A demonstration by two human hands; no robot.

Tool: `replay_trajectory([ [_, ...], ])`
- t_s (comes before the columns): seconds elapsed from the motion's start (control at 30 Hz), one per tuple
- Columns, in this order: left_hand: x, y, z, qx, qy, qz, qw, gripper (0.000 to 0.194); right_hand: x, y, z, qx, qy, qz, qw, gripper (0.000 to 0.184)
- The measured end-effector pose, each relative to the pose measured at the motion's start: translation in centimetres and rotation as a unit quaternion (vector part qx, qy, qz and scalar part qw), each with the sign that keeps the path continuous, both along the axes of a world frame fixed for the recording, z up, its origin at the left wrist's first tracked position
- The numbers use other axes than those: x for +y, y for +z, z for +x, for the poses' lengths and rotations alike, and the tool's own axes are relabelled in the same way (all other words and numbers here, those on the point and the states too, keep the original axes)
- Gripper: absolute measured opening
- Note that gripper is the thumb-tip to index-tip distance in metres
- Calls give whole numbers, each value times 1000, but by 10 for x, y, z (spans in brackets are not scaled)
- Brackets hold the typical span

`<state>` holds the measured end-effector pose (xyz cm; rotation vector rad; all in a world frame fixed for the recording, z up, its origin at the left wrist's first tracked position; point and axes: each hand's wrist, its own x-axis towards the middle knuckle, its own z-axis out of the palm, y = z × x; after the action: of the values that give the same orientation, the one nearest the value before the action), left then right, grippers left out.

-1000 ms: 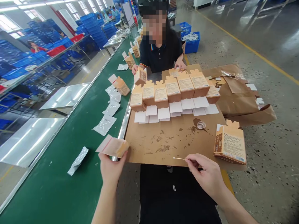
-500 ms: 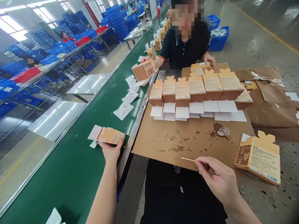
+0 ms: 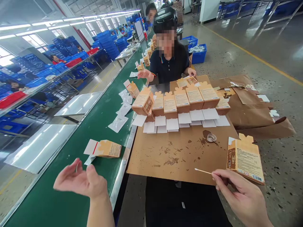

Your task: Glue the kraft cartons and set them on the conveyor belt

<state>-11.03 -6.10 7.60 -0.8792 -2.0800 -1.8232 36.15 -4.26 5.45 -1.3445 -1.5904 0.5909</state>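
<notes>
My left hand [image 3: 81, 179] hovers over the green conveyor belt [image 3: 56, 198], fingers stretched out and thumb apart, holding nothing. Just beyond it a printed carton [image 3: 109, 149] lies on the belt, its white flap and red strip pointing left. Between thumb and fingers of my right hand [image 3: 239, 190] is a cotton swab [image 3: 203, 171], its white tip pointing left above the cardboard sheet [image 3: 151, 157]. Beside that hand stands another carton [image 3: 246, 159] with a scalloped flap. A small clear dish [image 3: 211, 137] rests on the cardboard near wet spots.
A row of cartons [image 3: 182, 99] with white flaps stands across the cardboard. Silvery packets [image 3: 118, 123] and one more carton [image 3: 133, 89] lie on the belt. Opposite me sits a co-worker [image 3: 169, 63] with one hand [image 3: 145, 74] over the belt. Brown wrapping [image 3: 246, 101] lies at right.
My left hand has let go of the carton on the belt and drawn back, opening. The co-worker's hand has released a carton, now at the row's left end. My view has tilted up.
</notes>
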Motion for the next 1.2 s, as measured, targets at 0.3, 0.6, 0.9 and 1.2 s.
replay_trajectory([
  [0.3, 233, 98, 33, -269, -297, -186, 897, 48, 4, 16, 5, -6, -6, 58, 998, 14],
  [0.6, 219, 102, 40, -213, -362, -234, 877, 54, 69, 39, 50, -178, -29, 126, 976, 26],
  [0.9, 48, 15, 83, -339, -378, -139, 850, 109, 153, 17, 51, -333, 70, -63, 938, 28],
  [1.2, 36, -65, 128, -345, -395, -241, 817, 81, 145, 23, 51, -350, 81, -78, 930, 30],
])
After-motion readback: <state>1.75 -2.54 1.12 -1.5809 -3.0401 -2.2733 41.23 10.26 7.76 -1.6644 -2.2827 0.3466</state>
